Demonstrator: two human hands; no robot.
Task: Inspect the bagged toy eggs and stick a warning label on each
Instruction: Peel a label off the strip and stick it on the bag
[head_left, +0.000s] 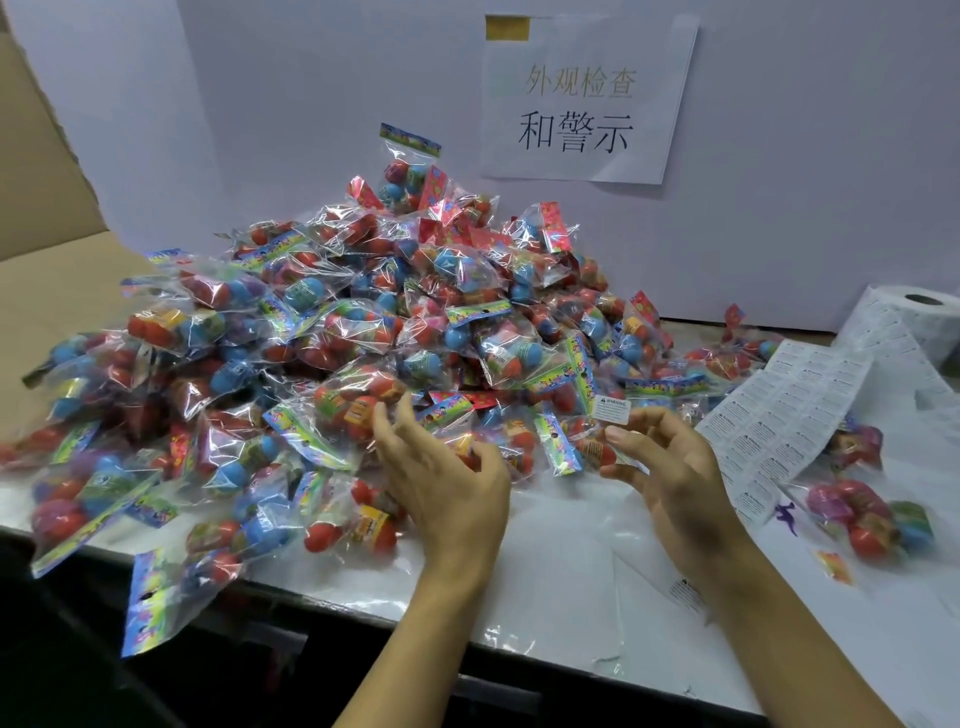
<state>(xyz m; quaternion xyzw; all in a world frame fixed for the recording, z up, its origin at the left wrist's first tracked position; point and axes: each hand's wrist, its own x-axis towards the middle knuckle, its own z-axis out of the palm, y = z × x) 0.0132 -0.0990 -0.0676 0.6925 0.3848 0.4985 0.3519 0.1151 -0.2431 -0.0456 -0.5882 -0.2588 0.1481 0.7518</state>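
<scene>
— What is on the white table (561, 571)?

— A big pile of bagged toy eggs (332, 332). It fills the middle and left of the picture. The eggs are red and blue, in clear bags with bright card tops. Some bags hang over the table's front edge at the lower left.

— What are the hands doing?

— The left hand (447, 478) is in the middle, low down. Its fingers are spread and a bit bent, right at the front of the pile. The fingertips are by a bag with a red egg (358, 402) in it. I cannot tell if they grip the bag or just touch it.

— And the other one?

— The right hand (670, 467) is just right of the middle. Its fingers are curled. A small white warning label (613, 408) sticks up from its fingertips. The word WARNING is on it. The thumb also seems to press on something clear, but I cannot tell what.

— Where do the labels come from?

— A sheet of labels (784, 410) lies at the right side, running from a white label roll (919, 317) in the upper right. A few more bagged eggs (862, 514) lie apart at the right, under the sheet's end.

— What is at the back?

— A paper sign (587, 98) with Chinese writing, stuck on the pale wall (291, 104) at the top.
</scene>
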